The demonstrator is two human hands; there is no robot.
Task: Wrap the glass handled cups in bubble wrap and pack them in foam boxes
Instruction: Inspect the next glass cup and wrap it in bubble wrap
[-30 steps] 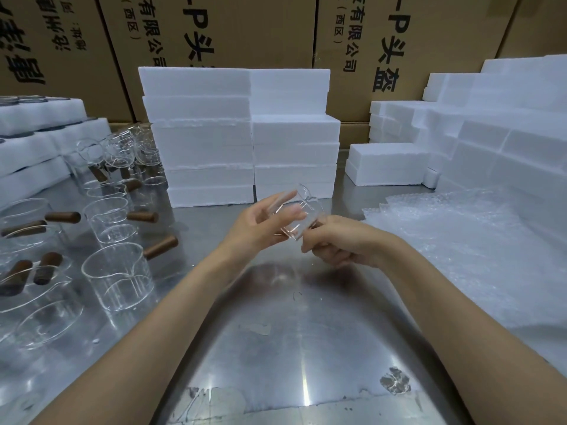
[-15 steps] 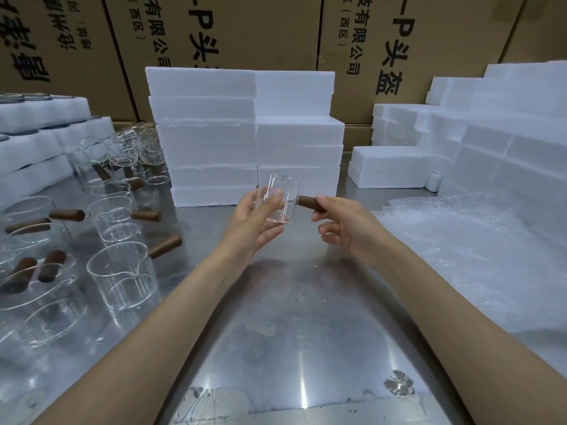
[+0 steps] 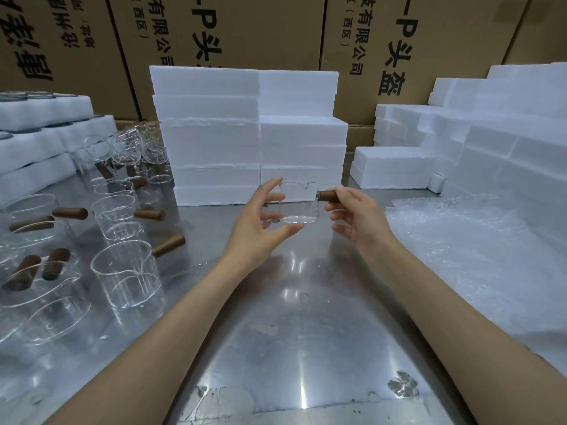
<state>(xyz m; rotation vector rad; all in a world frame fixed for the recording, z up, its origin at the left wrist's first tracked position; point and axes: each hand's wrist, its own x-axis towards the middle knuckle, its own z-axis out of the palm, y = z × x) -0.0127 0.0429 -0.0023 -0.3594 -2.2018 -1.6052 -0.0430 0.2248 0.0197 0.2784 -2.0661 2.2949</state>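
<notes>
Behind foam boxes (image 3: pixel 245 133), "头盔" cartons (image 3: pixel 399 41).

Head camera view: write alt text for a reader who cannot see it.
Two bare hands hold a clear glass cup upright above a steel table: the right hand pinches its brown wooden handle, the left hand cradles the glass with spread fingers. More handled cups stand at left, bubble wrap lies at right, and white foam boxes are stacked behind.

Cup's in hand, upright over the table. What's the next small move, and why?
Probably carry the glass cup rightward and lay it on the bubble wrap. The right hand pinches its wooden handle, the left hand cradles the bare glass, and the wrap lies beside it.
</notes>
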